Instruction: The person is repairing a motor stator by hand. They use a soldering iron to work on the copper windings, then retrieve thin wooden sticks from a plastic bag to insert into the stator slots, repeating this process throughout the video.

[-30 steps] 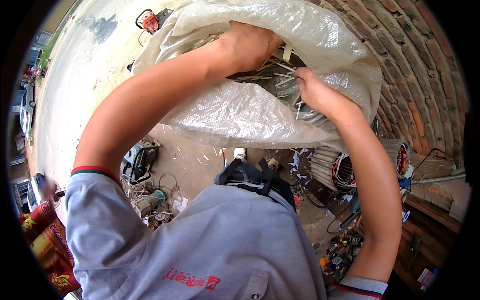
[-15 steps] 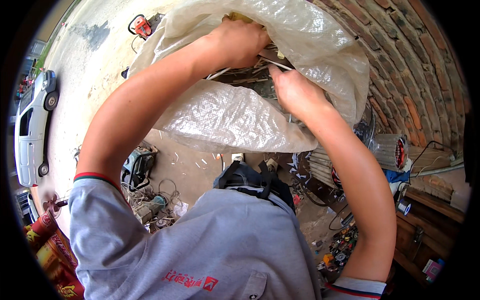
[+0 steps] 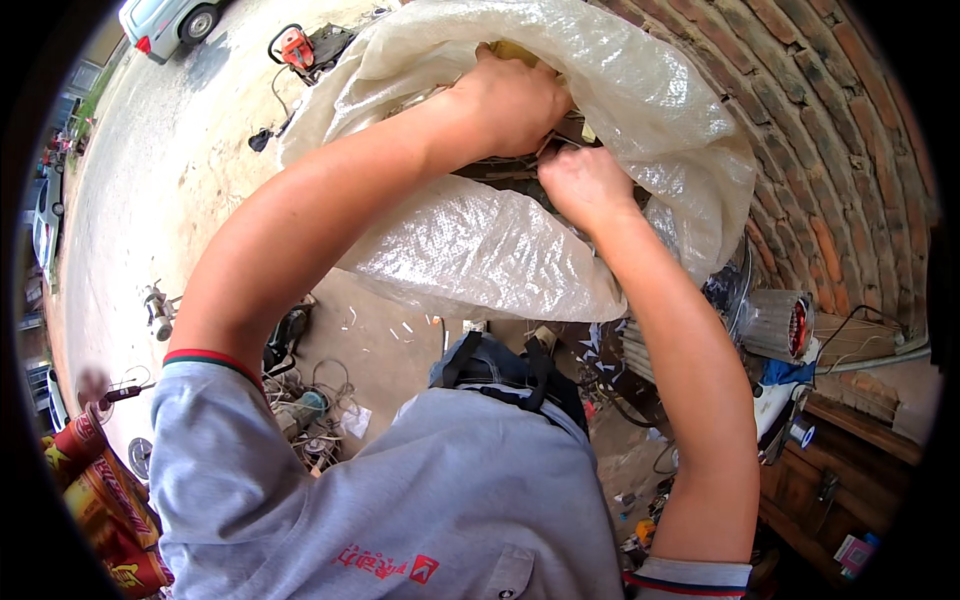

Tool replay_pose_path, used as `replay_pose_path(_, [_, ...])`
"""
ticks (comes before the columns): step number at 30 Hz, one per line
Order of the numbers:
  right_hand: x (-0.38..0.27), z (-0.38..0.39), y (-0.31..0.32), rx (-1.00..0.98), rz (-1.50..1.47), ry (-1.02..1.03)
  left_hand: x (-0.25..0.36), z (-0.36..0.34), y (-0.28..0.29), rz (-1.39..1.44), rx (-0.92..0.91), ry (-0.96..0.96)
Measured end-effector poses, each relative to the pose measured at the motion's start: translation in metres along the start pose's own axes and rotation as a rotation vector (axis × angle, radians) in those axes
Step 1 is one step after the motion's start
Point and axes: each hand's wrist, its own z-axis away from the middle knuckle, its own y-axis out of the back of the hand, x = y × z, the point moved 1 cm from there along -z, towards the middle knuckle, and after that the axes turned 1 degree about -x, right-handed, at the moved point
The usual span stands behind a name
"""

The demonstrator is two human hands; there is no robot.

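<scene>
A large white woven plastic sack (image 3: 480, 245) gapes in front of me, its rim folded outward. Inside its mouth lie brownish and pale thin scraps (image 3: 505, 170), mostly shadowed. My left hand (image 3: 520, 102) reaches across the opening, knuckles up and fingers curled down out of sight; a yellowish piece (image 3: 515, 52) shows just beyond it. Close beside it, lower and to the right, my right hand (image 3: 588, 185) is closed, its fingertips tucked against the dark scraps. What either hand grips is hidden.
A brick wall (image 3: 820, 150) rises at the right, with a ribbed cylinder (image 3: 775, 325) by it. An orange chainsaw (image 3: 295, 48) lies at the far left. Tools and cables (image 3: 315, 410) clutter the ground by my left side. A white van (image 3: 180, 25) stands on the road.
My right hand has curled its fingers in, and a pale stick by it no longer shows. Both hands remain in the sack's mouth. The view has turned, and the van at left has shifted upward.
</scene>
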Motion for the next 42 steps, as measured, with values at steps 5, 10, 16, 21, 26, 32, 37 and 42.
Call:
replay_pose_path(5, [-0.008, 0.043, 0.005, 0.163, -0.217, -0.111, 0.009, -0.003, 0.002, 0.0, -0.066, -0.011])
replay_pose_path(10, [-0.024, 0.127, 0.056, 0.349, -0.454, -0.138, 0.016, 0.004, -0.012, -0.134, 0.045, 0.01])
replay_pose_path(16, [-0.038, 0.161, 0.074, 0.509, -0.771, -0.333, 0.017, 0.0, -0.029, -0.163, 0.138, -0.04])
replay_pose_path(21, [-0.044, 0.177, 0.081, 0.659, -0.703, -0.42, 0.015, 0.005, -0.029, -0.175, 0.321, -0.034])
replay_pose_path(26, [-0.042, 0.186, 0.098, 0.745, -0.701, -0.532, 0.009, 0.0, -0.013, -0.049, 0.089, 0.029])
replay_pose_path(32, [-0.043, 0.157, 0.11, 0.715, -0.487, -0.364, 0.024, 0.005, -0.01, -0.106, 0.039, 0.039])
replay_pose_path(37, [-0.046, 0.127, 0.118, 0.169, -0.326, -0.312, 0.034, 0.004, -0.037, -0.307, 0.228, 0.056])
replay_pose_path(42, [-0.004, 0.084, 0.061, -0.061, -0.884, -0.093, 0.025, 0.0, -0.021, -0.061, 0.165, 0.084])
